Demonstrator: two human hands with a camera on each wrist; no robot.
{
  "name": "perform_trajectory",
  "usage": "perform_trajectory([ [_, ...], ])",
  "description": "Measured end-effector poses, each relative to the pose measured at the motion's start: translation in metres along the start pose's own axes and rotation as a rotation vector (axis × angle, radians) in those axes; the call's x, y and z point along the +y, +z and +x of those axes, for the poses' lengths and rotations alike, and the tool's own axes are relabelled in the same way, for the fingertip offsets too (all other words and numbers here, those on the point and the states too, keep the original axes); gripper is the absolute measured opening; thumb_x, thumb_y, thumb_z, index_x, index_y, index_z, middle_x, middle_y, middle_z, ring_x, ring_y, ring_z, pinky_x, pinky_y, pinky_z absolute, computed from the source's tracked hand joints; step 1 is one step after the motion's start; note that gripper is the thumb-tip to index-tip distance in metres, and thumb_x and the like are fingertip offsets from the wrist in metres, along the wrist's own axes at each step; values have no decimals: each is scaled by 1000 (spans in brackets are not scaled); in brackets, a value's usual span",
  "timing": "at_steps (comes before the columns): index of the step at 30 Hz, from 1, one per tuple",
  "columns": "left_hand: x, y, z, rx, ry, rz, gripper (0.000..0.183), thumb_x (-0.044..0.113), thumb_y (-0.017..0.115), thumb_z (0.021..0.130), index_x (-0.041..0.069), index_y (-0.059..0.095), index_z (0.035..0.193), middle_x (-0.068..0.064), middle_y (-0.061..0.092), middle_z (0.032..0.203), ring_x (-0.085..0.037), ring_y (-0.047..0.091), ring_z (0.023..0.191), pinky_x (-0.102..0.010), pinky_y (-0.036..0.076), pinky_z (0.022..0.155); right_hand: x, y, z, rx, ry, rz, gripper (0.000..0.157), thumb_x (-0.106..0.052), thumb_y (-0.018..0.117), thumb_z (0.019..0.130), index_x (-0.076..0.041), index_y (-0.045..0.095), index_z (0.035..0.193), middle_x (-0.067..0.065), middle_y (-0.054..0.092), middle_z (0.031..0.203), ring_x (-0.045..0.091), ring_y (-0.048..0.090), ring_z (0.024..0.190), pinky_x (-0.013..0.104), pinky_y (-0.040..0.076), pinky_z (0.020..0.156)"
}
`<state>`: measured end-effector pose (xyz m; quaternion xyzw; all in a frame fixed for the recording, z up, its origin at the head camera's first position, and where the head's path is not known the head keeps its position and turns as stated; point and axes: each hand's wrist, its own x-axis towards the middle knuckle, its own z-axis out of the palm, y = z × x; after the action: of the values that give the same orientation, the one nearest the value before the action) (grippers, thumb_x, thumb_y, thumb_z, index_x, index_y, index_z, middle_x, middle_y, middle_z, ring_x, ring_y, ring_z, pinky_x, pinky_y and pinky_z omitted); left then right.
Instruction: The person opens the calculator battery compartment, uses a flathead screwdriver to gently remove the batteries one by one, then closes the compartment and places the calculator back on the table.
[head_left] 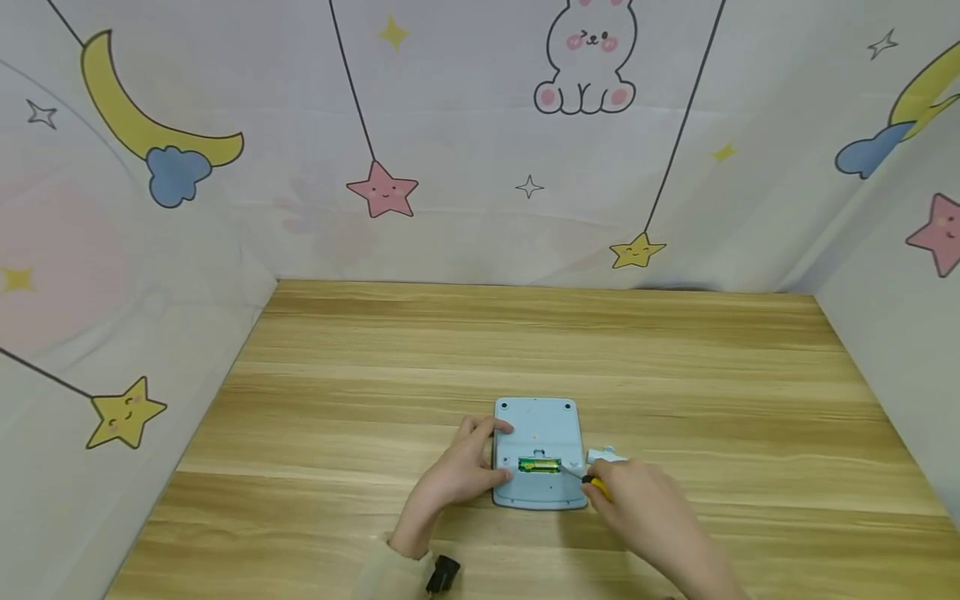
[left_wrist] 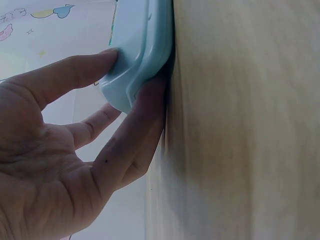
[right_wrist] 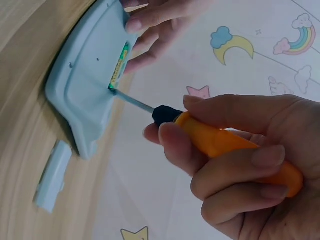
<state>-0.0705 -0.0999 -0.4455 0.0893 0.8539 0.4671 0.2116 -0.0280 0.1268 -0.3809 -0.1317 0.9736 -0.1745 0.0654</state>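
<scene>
The screwdriver (right_wrist: 210, 137) is gripped in right fingers (right_wrist: 220, 176); the calculator (head_left: 536, 423), pinched between left fingers (left_wrist: 132, 132), should be steadied for gentle prying.

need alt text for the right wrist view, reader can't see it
A right hand grips an orange-handled screwdriver, its tip at one end of a small opening in a light blue device, which a left hand holds. A loose light blue piece lies beside the device on a wooden table, with a cartoon-printed backdrop behind.
</scene>
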Motion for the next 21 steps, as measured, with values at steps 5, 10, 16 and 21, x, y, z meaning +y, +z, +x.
perform_trajectory([
  [5, -1, 0, 0, 3, 0, 1, 50, 5, 70, 84, 10, 50, 129, -18, 38, 122, -11, 42, 59, -19, 39, 54, -7, -2, 2, 2, -21, -62, 19, -18, 74, 81, -19, 61, 67, -11, 42, 55, 7, 36, 52, 24, 28, 47],
  [10, -1, 0, 0, 3, -8, 4, 50, 5, 70, 84, 11, 50, 129, -19, 38, 123, -11, 43, 60, -20, 40, 55, -13, -5, 4, -5, -32, -123, 31, -18, 75, 81, -17, 52, 59, -8, 39, 53, 9, 36, 50, 24, 27, 45],
  [16, -1, 1, 1, 5, -13, 10, 50, 5, 70, 84, 12, 50, 129, -18, 38, 123, -12, 43, 61, -20, 40, 56, -21, -8, 9, -53, -47, -191, 23, -18, 76, 80, -11, 60, 65, -4, 48, 56, 11, 39, 52, 26, 31, 45],
  [21, -1, 1, 1, 5, -10, 7, 50, 5, 70, 84, 12, 50, 130, -17, 38, 122, -12, 43, 61, -21, 40, 56, -23, -8, 13, -50, -95, -189, 21, -15, 77, 78, -6, 62, 66, -2, 51, 57, 12, 39, 51, 25, 32, 45],
])
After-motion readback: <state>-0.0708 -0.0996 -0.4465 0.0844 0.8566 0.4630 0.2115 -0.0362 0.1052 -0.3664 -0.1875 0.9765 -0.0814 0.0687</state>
